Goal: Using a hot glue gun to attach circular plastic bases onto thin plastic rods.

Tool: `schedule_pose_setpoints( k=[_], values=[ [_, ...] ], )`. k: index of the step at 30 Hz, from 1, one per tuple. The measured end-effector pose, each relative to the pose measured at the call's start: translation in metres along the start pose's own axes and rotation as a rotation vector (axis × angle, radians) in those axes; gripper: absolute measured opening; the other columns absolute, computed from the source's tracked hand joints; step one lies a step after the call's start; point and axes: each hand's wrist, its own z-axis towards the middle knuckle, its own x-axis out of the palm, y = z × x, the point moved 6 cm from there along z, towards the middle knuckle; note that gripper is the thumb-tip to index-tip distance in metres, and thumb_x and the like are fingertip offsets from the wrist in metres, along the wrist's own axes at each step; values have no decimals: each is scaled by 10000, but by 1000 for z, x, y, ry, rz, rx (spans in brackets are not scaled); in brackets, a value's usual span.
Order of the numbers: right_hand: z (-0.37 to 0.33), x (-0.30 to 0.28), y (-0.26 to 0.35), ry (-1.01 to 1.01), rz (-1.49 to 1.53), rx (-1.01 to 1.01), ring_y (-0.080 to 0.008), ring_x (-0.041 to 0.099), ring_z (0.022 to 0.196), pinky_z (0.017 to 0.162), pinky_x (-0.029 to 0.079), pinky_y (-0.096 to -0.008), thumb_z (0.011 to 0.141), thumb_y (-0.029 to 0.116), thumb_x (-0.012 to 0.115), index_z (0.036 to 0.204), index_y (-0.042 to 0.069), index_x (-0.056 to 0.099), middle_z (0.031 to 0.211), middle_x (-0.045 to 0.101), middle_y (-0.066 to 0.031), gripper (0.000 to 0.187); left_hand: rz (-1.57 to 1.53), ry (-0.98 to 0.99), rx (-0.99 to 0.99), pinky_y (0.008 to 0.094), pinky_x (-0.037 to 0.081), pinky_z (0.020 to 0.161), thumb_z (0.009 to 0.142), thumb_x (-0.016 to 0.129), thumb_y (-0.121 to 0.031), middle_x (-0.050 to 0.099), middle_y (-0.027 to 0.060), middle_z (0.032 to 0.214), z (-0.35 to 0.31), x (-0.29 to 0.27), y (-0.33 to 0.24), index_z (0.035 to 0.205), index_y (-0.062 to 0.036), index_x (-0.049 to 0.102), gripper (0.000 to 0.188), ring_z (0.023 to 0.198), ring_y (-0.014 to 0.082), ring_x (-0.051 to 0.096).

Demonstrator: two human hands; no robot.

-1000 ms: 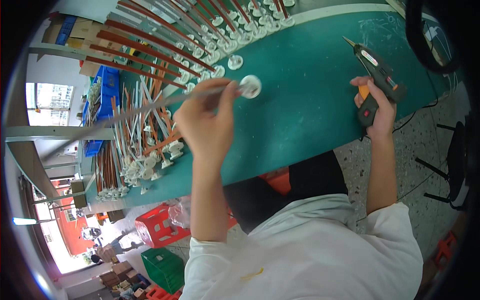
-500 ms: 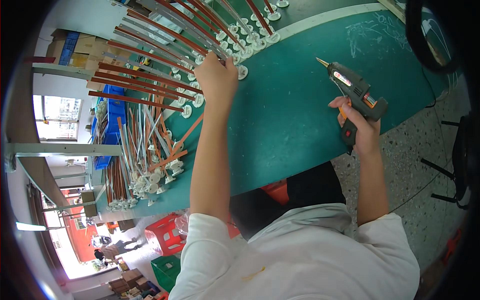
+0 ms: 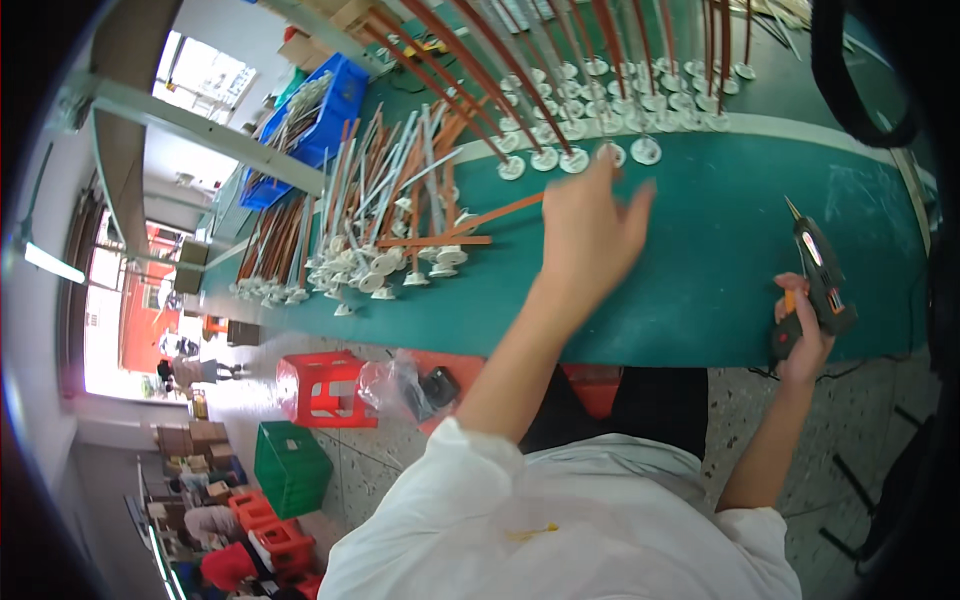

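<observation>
Your left hand (image 3: 592,225) reaches to the front of the standing rods (image 3: 610,45), thumb spread away from the fingers, nothing seen pinched; can't tell if the fingertips touch anything. One round white base (image 3: 646,151) sits just right of them. Your right hand (image 3: 803,335) grips a dark glue gun (image 3: 820,265) off to the right, near the orange trigger (image 3: 790,292), nozzle (image 3: 792,207) pointing up and away, well apart from the rods.

Step in hand, by the look of it: left-hand work at the front row, either setting or picking, can't tell which; gun likely idle. Next move calls for a clear path for your left fingers so neighbouring rods don't tip, and the nozzle held off your left arm.

Around that: brown and grey rods upright in close rows, most beyond the pale band (image 3: 790,128) on the green desk (image 3: 690,290). Left of your left hand, loose brown strips (image 3: 435,241) lie by a heap of rods (image 3: 385,263). Farther out: blue bin (image 3: 345,90) past the heap, red stool (image 3: 340,385) and green crate (image 3: 293,470) to your left
</observation>
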Motion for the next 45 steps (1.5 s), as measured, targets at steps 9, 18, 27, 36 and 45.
schedule_pose_setpoints(
  k=[9, 18, 27, 36, 45],
  values=[
    [6, 3, 3, 67, -62, -29, -104, 538, 707, 633, 442, -271, 973, 90, 574, 1150, 7, 593, 1061, 681, -142, 197, 613, -357, -139, 327, 535, 659, 889, 716, -203, 735, 133, 848, -52, -240, 206, 1035, -12, 726, 241, 711, 220, 720],
    [8, 3, 0, -11, -161, 5, -87, 545, 704, 637, 448, -258, 975, 114, 606, 1149, 12, 604, 1039, 692, -104, 202, 788, -97, -668, 436, 521, 935, 827, 684, -433, 742, 194, 1002, -71, -325, 423, 1089, -105, 764, 427, 977, 360, 701],
    [8, 10, 0, 20, -265, 13, -66, 532, 715, 649, 428, -254, 970, 158, 627, 1134, 33, 648, 1035, 702, -72, 207, 746, -23, -686, 392, 555, 857, 762, 761, -353, 763, 121, 942, -61, -340, 438, 1032, -122, 789, 357, 903, 289, 730],
    [14, 16, -1, -18, -358, -1, -59, 522, 721, 652, 414, -251, 960, 202, 641, 1105, 32, 671, 1033, 703, -66, 225, 575, -301, -484, 345, 561, 764, 784, 777, -259, 763, 118, 848, -76, -363, 413, 981, -59, 783, 281, 768, 241, 742],
    [17, 3, -3, 17, -395, -14, -61, 559, 773, 661, 418, -257, 966, 197, 631, 1156, 34, 661, 1041, 707, -51, 252, 177, -358, -421, 235, 507, 618, 877, 739, -140, 728, 59, 747, -107, -378, 368, 968, 29, 739, 191, 664, 97, 665]
  ],
)
